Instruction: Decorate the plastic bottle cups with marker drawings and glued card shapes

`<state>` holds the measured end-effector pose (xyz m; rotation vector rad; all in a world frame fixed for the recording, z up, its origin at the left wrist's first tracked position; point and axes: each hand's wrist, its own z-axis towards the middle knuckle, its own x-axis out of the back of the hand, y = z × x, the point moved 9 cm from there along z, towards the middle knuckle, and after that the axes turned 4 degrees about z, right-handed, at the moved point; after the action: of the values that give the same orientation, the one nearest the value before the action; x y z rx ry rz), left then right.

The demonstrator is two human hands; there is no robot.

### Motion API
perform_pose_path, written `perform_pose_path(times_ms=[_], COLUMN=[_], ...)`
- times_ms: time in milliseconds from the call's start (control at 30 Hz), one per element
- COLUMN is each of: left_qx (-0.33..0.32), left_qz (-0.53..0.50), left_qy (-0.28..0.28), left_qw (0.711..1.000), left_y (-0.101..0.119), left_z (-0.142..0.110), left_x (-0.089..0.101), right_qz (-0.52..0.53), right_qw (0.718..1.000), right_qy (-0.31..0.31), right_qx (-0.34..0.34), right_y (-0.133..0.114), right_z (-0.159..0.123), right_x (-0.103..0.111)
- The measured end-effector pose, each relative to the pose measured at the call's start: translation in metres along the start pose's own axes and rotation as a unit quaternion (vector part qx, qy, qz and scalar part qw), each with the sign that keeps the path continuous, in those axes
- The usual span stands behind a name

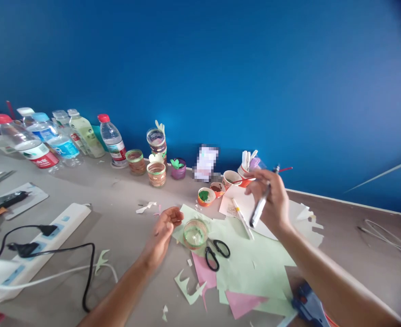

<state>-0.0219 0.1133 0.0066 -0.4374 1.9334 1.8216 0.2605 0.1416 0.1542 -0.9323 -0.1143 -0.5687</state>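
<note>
My right hand [275,200] is raised over the papers, its fingers closed around a grey marker pen [259,210] with a dark end pointing down. Beside a clear glass jar [195,235] with a green rim, my left hand [161,236] is held with fingers loosely bent and nothing in it. Black-handled scissors [212,260] lie just right of the jar, their blades hidden. Pale green paper [258,272] spreads beneath, and a white marker with a yellow band [243,220] rests on the sheets under my right hand.
Paint cups [205,203] and decorated jars [156,176] stand along the blue wall, with bottles [113,143] to the left. A power strip [55,247] with cables is at left. A blue glue gun [308,305] lies front right, partly behind my forearm. Paper scraps [186,286] are scattered about.
</note>
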Motion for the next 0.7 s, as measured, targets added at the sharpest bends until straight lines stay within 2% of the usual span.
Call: perform_pose_path(times_ms=[133,200,267,333,433,567,700], left_qx=[-0.001,0.007,0.014,0.016,0.006,-0.006,-0.011], left_qz=[0.064,0.093,0.122,0.155,0.209,0.215,0.149], left_qy=[-0.061,-0.071,-0.077,-0.086,-0.097,-0.087,-0.064], left_qw=[0.996,0.993,0.989,0.984,0.973,0.973,0.987], left_y=[-0.003,-0.005,-0.008,-0.010,-0.011,-0.011,-0.013], left_z=[-0.006,-0.010,-0.012,-0.014,-0.015,-0.015,-0.014], left_x=[-0.009,-0.011,-0.013,-0.016,-0.021,-0.021,-0.014], right_qz=[0.030,0.028,0.020,0.011,0.007,0.021,0.031], right_qw=[0.999,0.999,0.998,0.998,0.999,1.000,0.999], right_qy=[-0.006,0.024,0.037,0.033,0.019,-0.013,-0.032], right_qx=[-0.009,-0.028,-0.052,-0.061,-0.026,-0.018,-0.014], right_y=[-0.030,-0.035,-0.034,-0.035,-0.045,-0.052,-0.056], right_z=[-0.066,-0.097,-0.127,-0.151,-0.172,-0.174,-0.166], right_x=[0.055,0.079,0.093,0.097,0.093,0.078,0.065])
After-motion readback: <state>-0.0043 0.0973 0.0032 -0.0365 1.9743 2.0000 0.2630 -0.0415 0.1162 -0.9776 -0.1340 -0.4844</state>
